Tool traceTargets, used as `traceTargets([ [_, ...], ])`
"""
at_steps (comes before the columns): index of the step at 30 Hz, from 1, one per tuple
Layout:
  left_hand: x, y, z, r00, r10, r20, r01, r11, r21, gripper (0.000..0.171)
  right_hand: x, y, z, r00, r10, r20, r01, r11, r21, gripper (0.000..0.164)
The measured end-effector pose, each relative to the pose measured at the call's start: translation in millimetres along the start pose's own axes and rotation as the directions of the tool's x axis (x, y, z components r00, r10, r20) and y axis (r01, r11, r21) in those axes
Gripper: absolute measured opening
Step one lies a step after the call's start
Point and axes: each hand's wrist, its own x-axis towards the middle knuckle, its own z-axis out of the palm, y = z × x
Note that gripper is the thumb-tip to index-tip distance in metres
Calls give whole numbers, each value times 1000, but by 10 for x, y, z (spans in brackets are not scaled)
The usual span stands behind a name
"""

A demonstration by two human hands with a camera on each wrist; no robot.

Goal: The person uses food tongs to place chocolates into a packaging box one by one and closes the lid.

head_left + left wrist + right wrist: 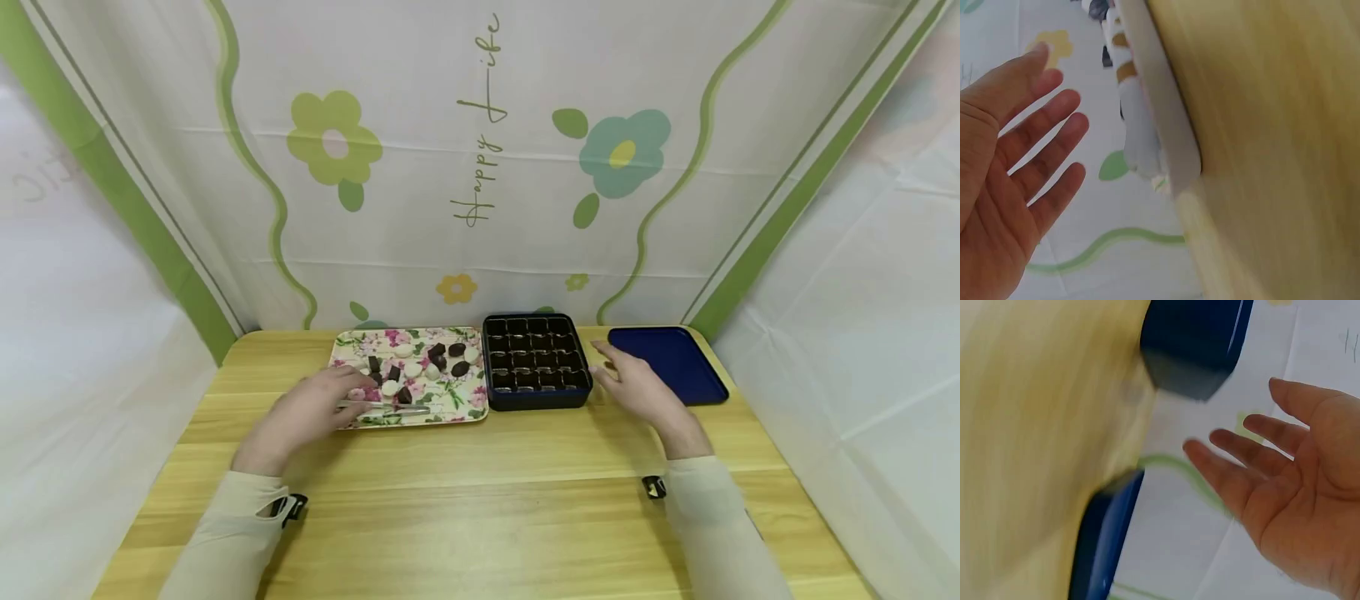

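"As I sit far from this rig, I catalogue outward from the near side. What comes first?"

"Item: two pale sleeves [232, 518], over a wood-grain table [487, 517]. Item: left hand [315, 404], fingers parted and loosely extended, gripping nothing, at the left end of the floral tray [455, 412]. Contact with it I cannot confirm."

"And the right hand [637, 387]?"

"Fingers spread wide, nothing held; just beside the black box [538, 401], between that and the dark blue lid [675, 362]."

"On the tray, I see what?"

"One slim tool [412, 410], probably tongs, along the near edge, I judge for easy pickup. Behind it, dark and white pieces [460, 368], loosely scattered, likely so each can be taken singly."

"Why the box in the middle?"

"Either hand reaches it, I suppose. Its gridded compartments face up; the lid lies apart at right, presumably to leave them accessible. Last entry: flowered curtain [412, 225], behind everything."
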Motion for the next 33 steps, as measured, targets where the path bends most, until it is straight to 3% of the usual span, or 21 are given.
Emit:
traceTargets([
  [5, 22, 103, 112, 998, 59, 26, -59, 998, 6, 30, 51, -78, 146, 999, 13, 35, -15, 999, 53, 62],
  [13, 63, 164, 260, 997, 73, 27, -74, 995, 60, 31, 59, -97, 214, 1000, 21, 22, -20, 999, -30, 57],
  [20, 73, 247, 276, 1000, 9, 26, -11, 995, 96, 33, 62, -91, 194, 999, 25, 44, -23, 999, -43, 56],
  [24, 69, 258, 279, 1000, 11, 14, -13, 993, 118, 31, 66, -91, 189, 998, 24, 49, -22, 999, -45, 56],
  [33, 76, 195, 156, 998, -1, -55, 5, 998, 62, 30, 80, -76, 199, 999, 19, 46, -17, 998, -53, 56],
])
